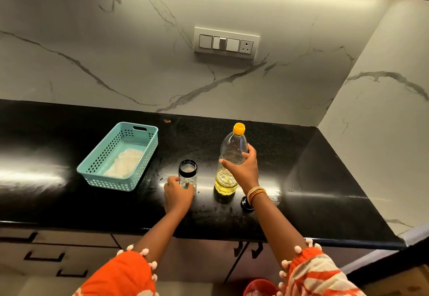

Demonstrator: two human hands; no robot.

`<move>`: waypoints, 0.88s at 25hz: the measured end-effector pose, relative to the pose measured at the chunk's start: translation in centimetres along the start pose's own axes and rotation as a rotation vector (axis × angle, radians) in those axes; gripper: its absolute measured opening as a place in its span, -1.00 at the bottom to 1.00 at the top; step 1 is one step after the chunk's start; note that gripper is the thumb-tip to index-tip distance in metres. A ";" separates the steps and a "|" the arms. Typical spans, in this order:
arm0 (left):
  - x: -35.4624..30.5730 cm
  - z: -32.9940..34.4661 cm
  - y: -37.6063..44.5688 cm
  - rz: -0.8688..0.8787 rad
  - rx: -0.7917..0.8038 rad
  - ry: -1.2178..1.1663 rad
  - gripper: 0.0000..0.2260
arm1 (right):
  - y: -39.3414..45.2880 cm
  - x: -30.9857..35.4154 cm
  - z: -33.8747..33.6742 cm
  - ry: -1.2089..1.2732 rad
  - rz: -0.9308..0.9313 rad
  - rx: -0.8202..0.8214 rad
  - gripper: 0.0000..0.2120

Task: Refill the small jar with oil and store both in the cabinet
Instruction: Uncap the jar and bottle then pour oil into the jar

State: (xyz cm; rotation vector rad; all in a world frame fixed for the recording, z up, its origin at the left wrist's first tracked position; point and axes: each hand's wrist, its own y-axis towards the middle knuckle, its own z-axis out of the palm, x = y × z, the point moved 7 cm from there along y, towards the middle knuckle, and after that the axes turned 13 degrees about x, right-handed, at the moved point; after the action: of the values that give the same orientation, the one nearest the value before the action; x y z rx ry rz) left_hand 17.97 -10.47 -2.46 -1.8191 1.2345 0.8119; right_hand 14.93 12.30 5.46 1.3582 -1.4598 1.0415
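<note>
Wall (139, 63): pale marble with grey veins, running along the far side and turning down the right side of the scene.
Tabletop (313, 179): glossy black stone, bright glare at its left, ending in a corner at the far right.
Cabinets (69, 244): below the near edge, pale fronts with dark handles.
Sleeves (120, 274): orange and white with small pompoms along the hems, at the near edge.
Basket (92, 168): teal, perforated, rectangular, left of centre on the tabletop, set at a slant; something white lies in its bottom.
Switch plate (226, 43): on the far wall, three switches and one socket.
Bottle (228, 179): clear plastic, upright, centre-right on the tabletop, orange cap on, yellow oil filling only its lower part.
Right hand (243, 168): grips the bottle at mid height, thumb on the left face, fingers curled round the right side; bangles on the wrist.
Left hand (177, 194): fingers curled round the lower part of the jar.
Jar (187, 172): small, clear glass, dark rim, open top, upright just left of the bottle and right of the basket; it looks nearly empty.
Bucket (260, 287): red, on the floor at the near edge, only partly seen.
Lid (245, 204): small, black, on the tabletop just near-right of the bottle, partly behind the right wrist.
</note>
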 end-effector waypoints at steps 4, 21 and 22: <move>-1.0 -0.4 1.7 0.074 0.027 -0.027 -0.36 | 0.8 -0.4 0.5 -0.005 -0.026 -0.034 -0.11; -1.1 -0.3 5.8 0.240 0.090 -0.189 -0.46 | 2.8 -0.5 2.0 -0.120 -0.158 -0.073 -0.47; -0.9 -0.3 5.8 0.242 0.090 -0.204 -0.46 | 3.1 0.1 2.2 -0.180 -0.179 -0.047 -0.48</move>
State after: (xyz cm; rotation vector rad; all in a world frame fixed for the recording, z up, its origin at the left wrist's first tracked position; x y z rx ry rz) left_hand 12.19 -11.68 -2.94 -1.4936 1.3495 1.0312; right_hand 11.77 10.33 4.87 1.5496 -1.4513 0.7830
